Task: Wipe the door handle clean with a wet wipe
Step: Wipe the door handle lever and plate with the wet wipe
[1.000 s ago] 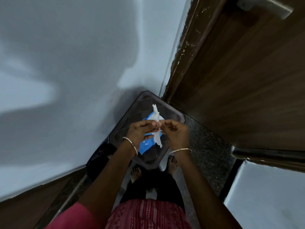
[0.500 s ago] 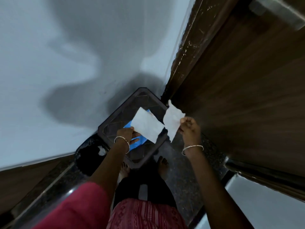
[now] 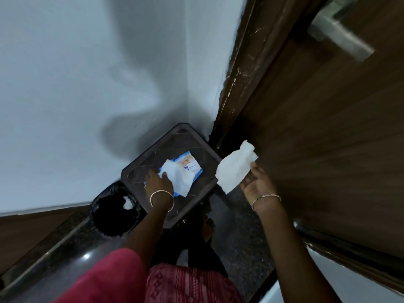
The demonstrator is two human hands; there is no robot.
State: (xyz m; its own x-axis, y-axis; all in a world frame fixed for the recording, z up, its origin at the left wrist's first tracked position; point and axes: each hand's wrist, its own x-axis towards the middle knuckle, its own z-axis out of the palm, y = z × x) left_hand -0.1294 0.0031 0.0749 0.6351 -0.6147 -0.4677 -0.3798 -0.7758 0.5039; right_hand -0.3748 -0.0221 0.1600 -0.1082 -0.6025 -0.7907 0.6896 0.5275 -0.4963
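Closest in, the right hand [image 3: 258, 184] is turned palm up, its fingertips pinching the right edge of a white wet wipe [image 3: 235, 167]. The sheet hangs opened out and a little crumpled in front of the brown door [image 3: 328, 149], at about 3 o'clock from the small dark square tabletop [image 3: 140, 171] and clear of it.

The left hand [image 3: 158, 182] reaches down over that tabletop, back of the hand up, with its fingers at the near-left corner of a second wipe [image 3: 178, 178]. I cannot tell whether it pinches that corner or only rests on it. The second wipe lies spread across a blue and white packet [image 3: 190, 166], which sits flat near the middle of the tabletop. There is printing on the packet's face, but it is too small and blurred to read.

At 8 o'clock from the tabletop, just beside it on the dark speckled floor [image 3: 240, 237], stands a round bin [image 3: 115, 213] lined with black plastic; a crumpled white scrap [image 3: 127, 204] lies inside near its rim.

Farthest off, at 1 o'clock from the hands, the metal door handle [image 3: 341, 38] juts from the door, well apart from both hands and from the wet wipe.
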